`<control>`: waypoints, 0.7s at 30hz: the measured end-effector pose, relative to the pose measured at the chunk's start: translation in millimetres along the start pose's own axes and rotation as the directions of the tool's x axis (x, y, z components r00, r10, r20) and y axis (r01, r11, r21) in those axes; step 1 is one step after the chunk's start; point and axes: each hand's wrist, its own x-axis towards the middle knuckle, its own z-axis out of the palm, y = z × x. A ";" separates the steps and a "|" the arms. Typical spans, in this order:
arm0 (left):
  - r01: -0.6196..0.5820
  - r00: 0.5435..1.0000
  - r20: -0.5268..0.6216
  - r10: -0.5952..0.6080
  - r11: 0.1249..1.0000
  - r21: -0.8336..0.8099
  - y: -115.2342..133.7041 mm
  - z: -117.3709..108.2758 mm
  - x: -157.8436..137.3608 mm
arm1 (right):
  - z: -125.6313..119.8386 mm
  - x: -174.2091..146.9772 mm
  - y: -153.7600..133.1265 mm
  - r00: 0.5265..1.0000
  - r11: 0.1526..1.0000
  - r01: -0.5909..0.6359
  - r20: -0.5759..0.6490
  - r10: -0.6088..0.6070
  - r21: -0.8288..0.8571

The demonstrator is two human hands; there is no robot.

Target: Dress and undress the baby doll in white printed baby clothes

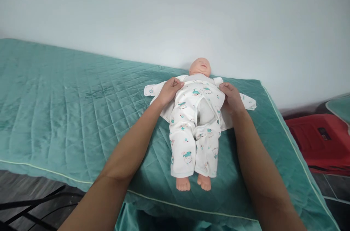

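Observation:
A baby doll (201, 66) lies on its back, head towards the wall and bare feet towards me. White printed baby pants (182, 130) cover its legs and reach up over its belly, with an open crotch. Spread beneath the doll is a white printed baby jacket (228, 120), its sleeves stretched out to both sides. My left hand (171, 88) pinches the left end of the pants' waistband at the doll's chest. At the right end of the same waistband, my right hand (230, 94) is closed on the cloth.
A green quilted cover (82, 107) lies over the bed, which stands against a white wall (136, 16). To the right of the bed is a red plastic object (319, 140). Black metal bars (35, 205) show at the lower left above the floor.

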 end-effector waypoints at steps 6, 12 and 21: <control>-0.025 0.977 0.214 -0.009 0.987 0.157 0.8 -16.7 -4.4 | -18.5 -11.8 -4.4 0.987 0.913 -0.009 0.141 0.073 -0.409; 0.004 0.915 0.395 -0.085 0.979 0.203 9.7 -30.9 -12.2 | -26.8 -16.0 -7.0 0.967 0.715 0.058 0.217 0.132 -0.697; -0.103 0.985 0.166 0.041 0.915 0.390 3.2 -17.1 -9.3 | -20.7 -13.4 9.0 0.995 0.646 0.044 0.091 0.039 -0.762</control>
